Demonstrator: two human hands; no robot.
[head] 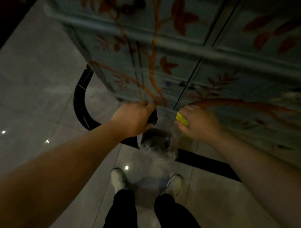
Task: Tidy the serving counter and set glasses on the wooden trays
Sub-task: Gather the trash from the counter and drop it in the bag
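Observation:
I am looking down in dim light at a see-through plastic bag (156,143) hanging between my hands, with dark contents inside that I cannot identify. My left hand (134,118) is closed on the bag's left rim, with a small black piece (153,116) pinched at its fingers. My right hand (200,124), slightly blurred, is at the bag's right rim, with a small yellow scrap (181,118) gripped in its fingers. No glasses or wooden trays are in view.
A pale blue cabinet (165,66) painted with orange branches and leaves stands directly ahead, its doors closed. Below are a glossy grey tiled floor (35,91) with a black inlaid band (81,97) and my white shoes (119,179).

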